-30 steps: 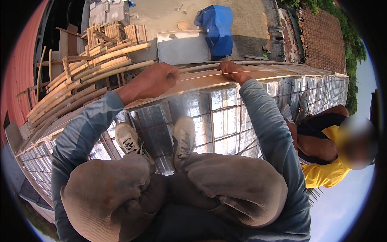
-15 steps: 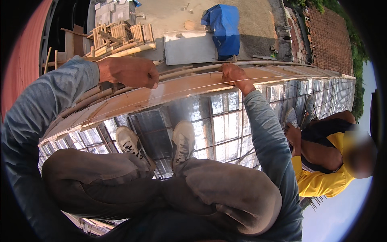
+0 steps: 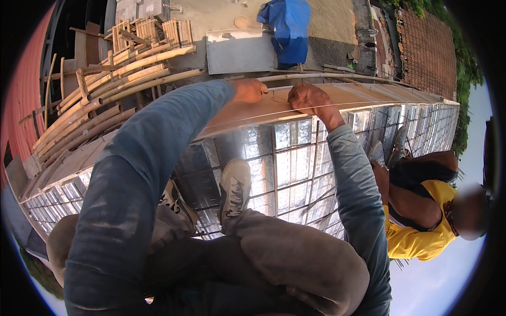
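My left hand (image 3: 250, 90) is closed over the outer side of a long brown board (image 3: 232, 117), its fingers partly hidden behind the wrist; whatever they hold is too small to tell. Close to its right, my right hand (image 3: 308, 99) is pinched at the board's edge, and a thin looped string shows at its fingertips. A pale taut string (image 3: 247, 117) runs lengthwise along the board and passes by the right hand. Below lie shiny metallic panels (image 3: 292, 154) under a grid of thin dark rods, where my shoes (image 3: 235, 184) rest.
A person in a yellow top (image 3: 421, 243) crouches on the panels at the right. Beyond the board, lower down, are bamboo poles (image 3: 139, 71), a grey slab (image 3: 237, 52) and a blue tarp (image 3: 290, 31). A tiled roof (image 3: 424, 50) stands at the far right.
My left hand has moved right along the board, close to the right hand, and its forearm now crosses the view. The right hand stays in nearly the same place, fingers still closed.
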`<state>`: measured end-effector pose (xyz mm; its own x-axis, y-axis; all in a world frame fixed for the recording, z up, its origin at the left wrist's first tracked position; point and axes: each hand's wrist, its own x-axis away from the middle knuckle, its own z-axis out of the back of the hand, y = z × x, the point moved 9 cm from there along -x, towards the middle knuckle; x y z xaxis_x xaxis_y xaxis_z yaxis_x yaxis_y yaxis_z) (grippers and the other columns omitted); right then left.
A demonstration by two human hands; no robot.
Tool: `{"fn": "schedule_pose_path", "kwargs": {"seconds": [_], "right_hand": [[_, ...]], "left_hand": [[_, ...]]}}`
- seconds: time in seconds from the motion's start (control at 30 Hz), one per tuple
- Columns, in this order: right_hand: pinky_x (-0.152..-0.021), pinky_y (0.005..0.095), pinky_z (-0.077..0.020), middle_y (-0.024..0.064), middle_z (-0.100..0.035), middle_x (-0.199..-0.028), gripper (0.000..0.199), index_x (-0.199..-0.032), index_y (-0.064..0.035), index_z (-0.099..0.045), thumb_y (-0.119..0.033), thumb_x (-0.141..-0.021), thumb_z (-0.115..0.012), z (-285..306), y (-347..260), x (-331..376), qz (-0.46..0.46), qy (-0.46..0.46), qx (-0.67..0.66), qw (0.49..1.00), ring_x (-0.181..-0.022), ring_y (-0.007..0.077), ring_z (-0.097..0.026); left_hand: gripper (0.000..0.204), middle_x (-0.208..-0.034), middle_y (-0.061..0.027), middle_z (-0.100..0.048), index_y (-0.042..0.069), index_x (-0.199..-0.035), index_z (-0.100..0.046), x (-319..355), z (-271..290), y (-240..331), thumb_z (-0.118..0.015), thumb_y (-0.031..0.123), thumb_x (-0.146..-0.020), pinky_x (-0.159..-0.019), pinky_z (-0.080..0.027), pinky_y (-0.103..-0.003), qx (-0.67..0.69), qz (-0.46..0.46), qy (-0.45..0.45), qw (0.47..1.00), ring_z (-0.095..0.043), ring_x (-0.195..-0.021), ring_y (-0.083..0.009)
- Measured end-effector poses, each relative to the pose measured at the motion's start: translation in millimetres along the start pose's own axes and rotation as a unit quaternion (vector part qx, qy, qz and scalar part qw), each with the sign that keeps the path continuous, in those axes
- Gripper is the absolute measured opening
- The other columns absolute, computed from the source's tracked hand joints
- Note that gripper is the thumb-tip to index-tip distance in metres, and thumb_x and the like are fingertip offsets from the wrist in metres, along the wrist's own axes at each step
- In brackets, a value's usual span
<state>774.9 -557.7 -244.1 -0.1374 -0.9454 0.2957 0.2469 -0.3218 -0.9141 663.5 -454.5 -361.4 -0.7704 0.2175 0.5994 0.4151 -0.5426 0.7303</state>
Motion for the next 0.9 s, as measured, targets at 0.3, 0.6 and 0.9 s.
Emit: {"fn": "schedule_pose_path", "kwargs": {"seconds": [0.3,0.6,0.9], "right_hand": [[-0.074,0.0423,-0.0591,0.0113,-0.074,-0.094,0.016,-0.091,-0.0069,-0.075,-0.022,-0.091,-0.069,-20.2,-11.2,-6.1,-0.042,-0.038,0.453,0.890,-0.078,0.0327,-0.072],[-0.070,0.0364,-0.0613,0.0048,-0.069,-0.087,0.009,-0.091,-0.0089,-0.072,-0.013,-0.083,-0.069,-13.5,-8.7,24.7,0.034,-0.014,0.613,0.790,-0.083,0.0257,-0.073],[-0.093,0.0402,-0.0587,0.0099,-0.073,-0.111,0.020,-0.107,-0.0100,-0.078,-0.022,-0.093,-0.069,-5.1,-58.8,20.0,0.016,-0.048,0.577,0.815,-0.103,0.0286,-0.071]], "left_hand": [[0.041,-0.127,-0.0179,-0.065,0.014,-0.136,-0.068,-44.5,-16.2,31.3,-0.057,0.003,-0.098,-0.101,-0.049,-0.037,-0.031,-0.122,0.002,0.992,-0.061,-0.112,-0.0298],[0.020,-0.103,-0.0222,-0.076,0.008,-0.103,-0.080,-48.7,-7.6,57.5,-0.066,0.005,-0.089,-0.080,-0.057,-0.040,0.025,-0.180,0.119,0.976,-0.072,-0.087,-0.0363],[0.015,-0.103,-0.0199,-0.074,0.007,-0.103,-0.079,-25.6,8.6,42.1,-0.071,0.009,-0.091,-0.086,-0.056,-0.043,0.041,-0.163,0.155,0.974,-0.071,-0.096,-0.0341]]}}
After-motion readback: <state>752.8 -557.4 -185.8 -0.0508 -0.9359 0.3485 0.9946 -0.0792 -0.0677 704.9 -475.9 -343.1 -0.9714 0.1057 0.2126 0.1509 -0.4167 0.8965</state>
